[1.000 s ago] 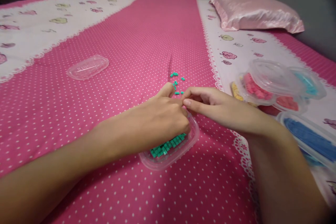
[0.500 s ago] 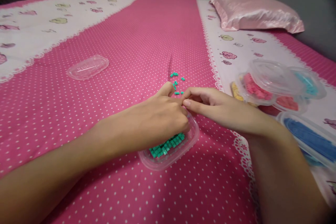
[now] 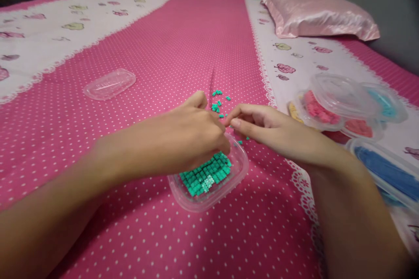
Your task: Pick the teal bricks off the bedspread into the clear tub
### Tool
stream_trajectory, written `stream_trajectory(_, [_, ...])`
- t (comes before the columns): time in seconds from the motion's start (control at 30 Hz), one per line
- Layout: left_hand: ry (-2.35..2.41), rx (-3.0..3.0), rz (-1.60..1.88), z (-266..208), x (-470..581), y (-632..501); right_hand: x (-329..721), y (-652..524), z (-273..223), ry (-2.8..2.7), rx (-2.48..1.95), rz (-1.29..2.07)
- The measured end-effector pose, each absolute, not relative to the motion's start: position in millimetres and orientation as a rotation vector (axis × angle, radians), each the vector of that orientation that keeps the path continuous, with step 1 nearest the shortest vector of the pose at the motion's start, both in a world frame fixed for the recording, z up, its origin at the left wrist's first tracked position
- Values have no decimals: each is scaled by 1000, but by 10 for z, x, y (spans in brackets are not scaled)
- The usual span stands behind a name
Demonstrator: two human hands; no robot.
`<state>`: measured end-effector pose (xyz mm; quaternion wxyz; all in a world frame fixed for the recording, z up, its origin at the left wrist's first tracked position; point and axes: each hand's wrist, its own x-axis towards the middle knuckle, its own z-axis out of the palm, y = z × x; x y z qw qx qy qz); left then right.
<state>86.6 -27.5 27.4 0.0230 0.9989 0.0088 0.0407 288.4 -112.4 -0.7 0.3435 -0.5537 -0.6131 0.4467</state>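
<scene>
A clear plastic container (image 3: 240, 170) holds a layer of small green toy pieces (image 3: 209, 172), with one paler patch among them. My left hand (image 3: 193, 135) is closed above its far side, fingers curled downward; its fingertips are hidden. Just to the right, my right hand (image 3: 265, 126) has thumb and index finger drawn together near the left hand's fingers. Whatever either hand pinches is too small or hidden to see. Several loose green pieces (image 3: 215, 108) lie on the bedsheet beyond the hands, and a couple more rest near the container's right rim.
A clear lid (image 3: 110, 84) lies on the pink dotted sheet (image 3: 131, 235) at left. Lidded containers with red pieces (image 3: 321, 107), yellow, light blue and dark blue pieces (image 3: 389, 172) are stacked at right. A pink satin pillow (image 3: 321, 13) is at the back right.
My left hand has shifted left and slightly away, uncovering more green pieces in the container and on the sheet. My right hand has moved only slightly.
</scene>
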Motion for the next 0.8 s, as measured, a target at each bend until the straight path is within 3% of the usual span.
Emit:
stream_trajectory(0.17, [306, 3051, 505, 455, 807, -181, 2868, -1143, 18, -1293, -1245, 1200])
stream_trajectory(0.43, [422, 3030, 914, 314, 974, -433, 2489, -1168, 112, -939, -955, 1250])
stream_trajectory(0.8, [304, 3069, 1058, 344, 929, -387, 2545, -1174, 130, -944, -992, 1207])
